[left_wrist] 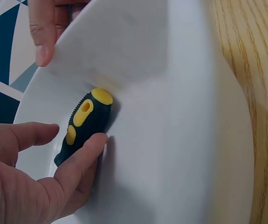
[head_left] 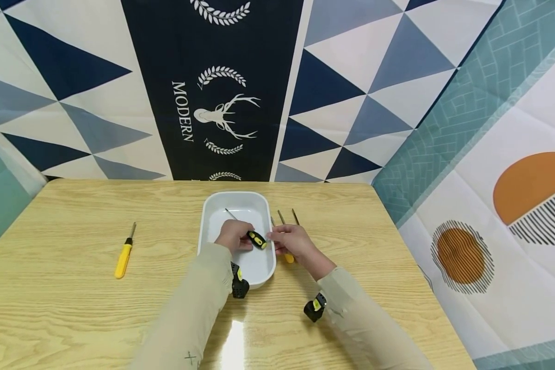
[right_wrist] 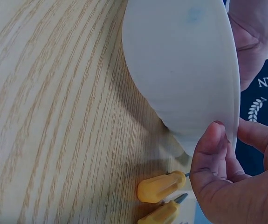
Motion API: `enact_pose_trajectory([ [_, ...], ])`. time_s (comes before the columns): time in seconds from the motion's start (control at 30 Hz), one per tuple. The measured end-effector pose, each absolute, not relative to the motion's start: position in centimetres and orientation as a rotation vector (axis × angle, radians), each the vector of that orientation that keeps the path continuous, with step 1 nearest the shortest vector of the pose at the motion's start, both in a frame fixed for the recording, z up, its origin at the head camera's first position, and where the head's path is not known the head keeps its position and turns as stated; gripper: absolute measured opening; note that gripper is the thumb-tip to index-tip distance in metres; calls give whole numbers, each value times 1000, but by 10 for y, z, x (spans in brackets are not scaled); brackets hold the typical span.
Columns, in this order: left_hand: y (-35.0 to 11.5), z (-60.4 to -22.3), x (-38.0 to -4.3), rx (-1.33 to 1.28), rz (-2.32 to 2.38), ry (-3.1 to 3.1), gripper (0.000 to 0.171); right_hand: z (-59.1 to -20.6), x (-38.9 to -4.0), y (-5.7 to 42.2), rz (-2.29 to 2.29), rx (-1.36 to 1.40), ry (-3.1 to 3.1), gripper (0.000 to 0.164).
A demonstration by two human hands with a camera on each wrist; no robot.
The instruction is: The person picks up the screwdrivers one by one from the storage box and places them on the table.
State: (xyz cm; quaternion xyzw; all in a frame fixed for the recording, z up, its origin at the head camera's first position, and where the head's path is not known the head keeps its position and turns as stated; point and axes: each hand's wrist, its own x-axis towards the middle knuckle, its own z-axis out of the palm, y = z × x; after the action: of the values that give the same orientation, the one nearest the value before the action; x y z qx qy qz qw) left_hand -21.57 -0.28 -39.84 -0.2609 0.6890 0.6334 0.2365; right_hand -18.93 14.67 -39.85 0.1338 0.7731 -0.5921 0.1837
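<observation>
A white plastic tub stands on the table. Inside it lies a screwdriver with a black and yellow handle, its shaft pointing to the far left corner. My left hand reaches into the tub over this screwdriver. In the left wrist view, a fingertip touches one side of the handle, while the thumb stands slightly apart from the other side. My right hand pinches the tub's right rim, with curled fingers against the outer wall and the thumb over the inner side.
Right of the tub lie several screwdrivers, partly hidden by my right hand; two yellow handles, one nearer the tub and one beyond it, show. Another yellow screwdriver lies at the left. A patterned cloth hangs behind the table.
</observation>
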Motion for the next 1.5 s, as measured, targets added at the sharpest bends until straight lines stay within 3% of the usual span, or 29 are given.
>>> enact_pose_trajectory([
  [0.6, 8, -399, -217, -812, 1634, 2034, 29, -398, -188, 146, -1665, 358, 2190, 28],
  [1.5, -12, -396, -215, -679, 1748, 1864, 25, -398, -189, 145, -1649, 384, 2192, 27],
])
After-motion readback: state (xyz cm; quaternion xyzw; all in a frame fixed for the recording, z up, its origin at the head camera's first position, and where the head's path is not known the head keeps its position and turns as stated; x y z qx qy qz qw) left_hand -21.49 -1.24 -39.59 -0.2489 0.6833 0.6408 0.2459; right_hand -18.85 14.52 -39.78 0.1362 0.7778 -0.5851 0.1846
